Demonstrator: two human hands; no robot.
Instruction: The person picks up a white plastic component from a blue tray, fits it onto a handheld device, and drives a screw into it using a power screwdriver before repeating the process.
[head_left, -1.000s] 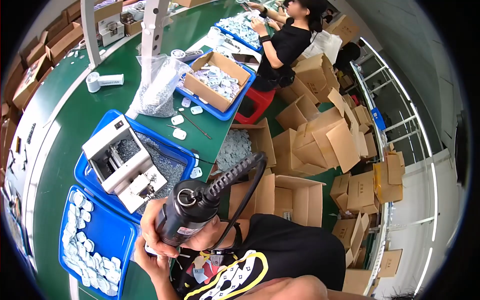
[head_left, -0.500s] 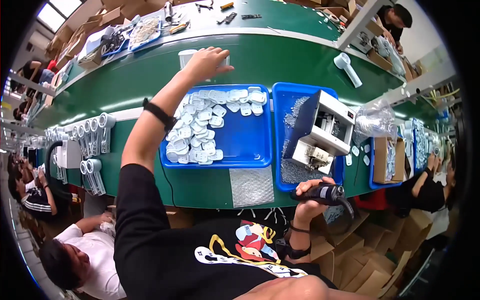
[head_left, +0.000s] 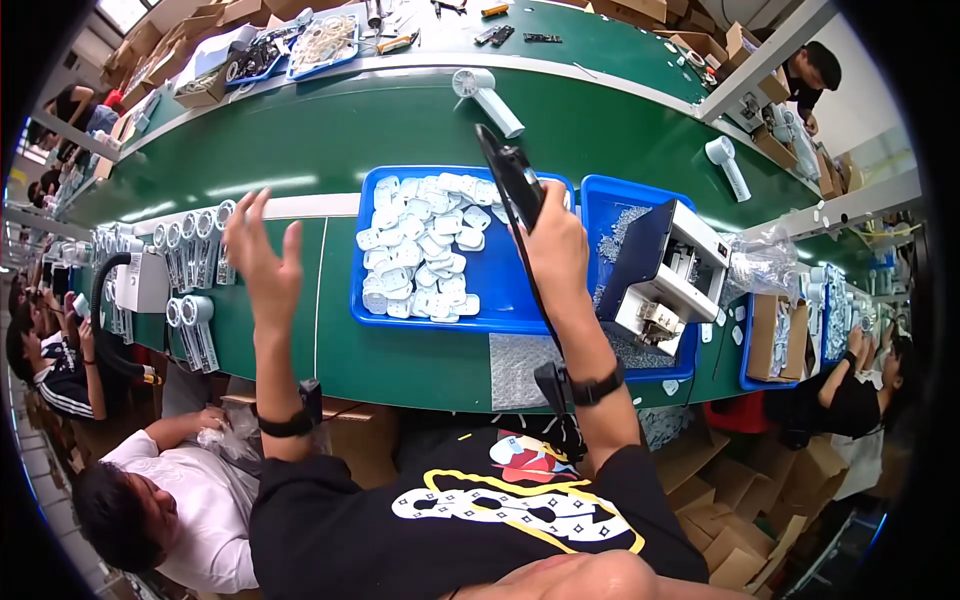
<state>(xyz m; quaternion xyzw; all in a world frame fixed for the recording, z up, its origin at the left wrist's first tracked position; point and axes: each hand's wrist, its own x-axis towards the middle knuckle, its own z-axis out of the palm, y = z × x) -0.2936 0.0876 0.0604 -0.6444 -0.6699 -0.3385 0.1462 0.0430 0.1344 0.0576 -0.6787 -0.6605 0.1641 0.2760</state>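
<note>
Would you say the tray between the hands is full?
The tray is partly full: pale pieces cover its left; bare blue shows right.

Mostly smooth plastic before us, with metal, cardboard and cloth.
We see a long green worktop [head_left: 330, 130] glossy with streaks of light, a blue rectangular plastic tray [head_left: 500, 295] with a slight shine, and pale blue rounded plastic plates [head_left: 425, 240], smooth and satiny. The black elongated tool [head_left: 515, 182] looks like dark plastic. On the white-and-dark boxy machine [head_left: 685, 283] we notice smooth panels and a shiny metal fitting [head_left: 658, 322]. The clear bubble-wrap sheet [head_left: 522, 372] looks bumpy, the brown cardboard boxes [head_left: 735, 490] matt, our black printed T-shirt [head_left: 320, 530] matt cloth.
</note>
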